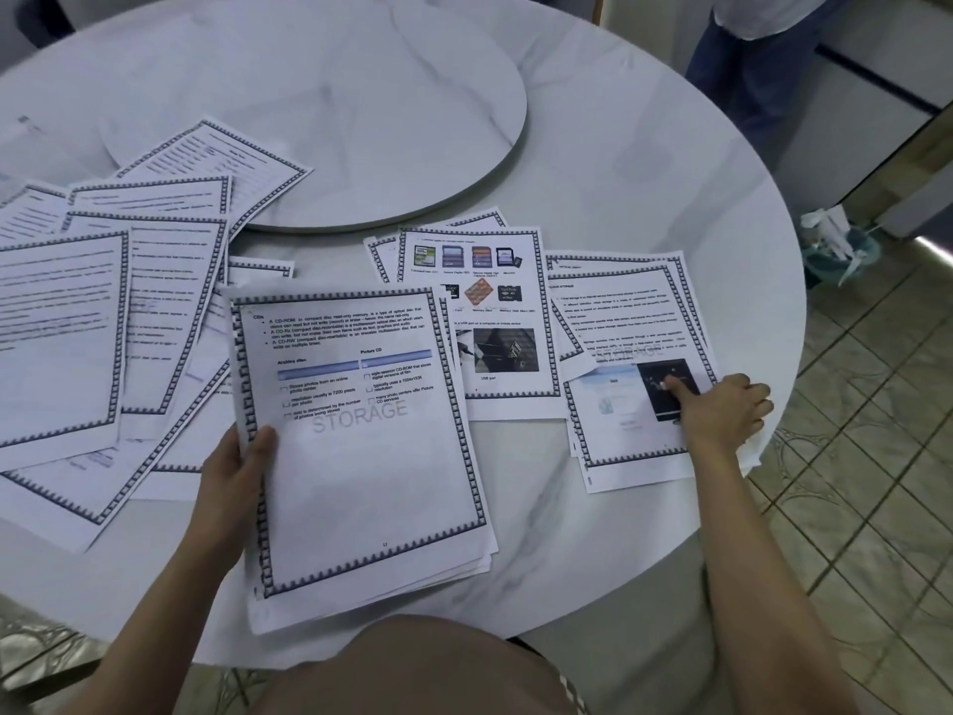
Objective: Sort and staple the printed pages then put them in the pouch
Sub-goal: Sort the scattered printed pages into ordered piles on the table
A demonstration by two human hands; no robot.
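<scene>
Plainly, the left hand (234, 472) gripped a gathered stack of pages (361, 456) by its left edge, thumb on top and fingers curled beneath, and the stack sat at the near edge of the round marble table (644, 162). Its top sheet carried a film-strip border, text on CDs and a faint "STORAGE" watermark. The right hand (724, 410) reached out toward the table's right edge with the forefinger stretched and pressed on the dark photo of a cloud-storage page (629, 363), the other fingers loosely bent and gripping nothing. That page lay on top of one or two more sheets fanned beneath it. Just left of it, between the two hands, lay a memory-card page (490, 312) with rows of small coloured pictures and a photo of a USB port, partly tucked under the held stack and itself over other sheets. Across the left side of the table a loose spread of bordered pages (93, 322) overlapped one another at many angles, some reaching up onto the raised turntable (319, 100) at the table's middle. At the far right edge of the view stood a second person (748, 59) in blue trousers, on the tiled floor (876, 456). A pale stool (634, 642) showed under the near right of the table.
</scene>
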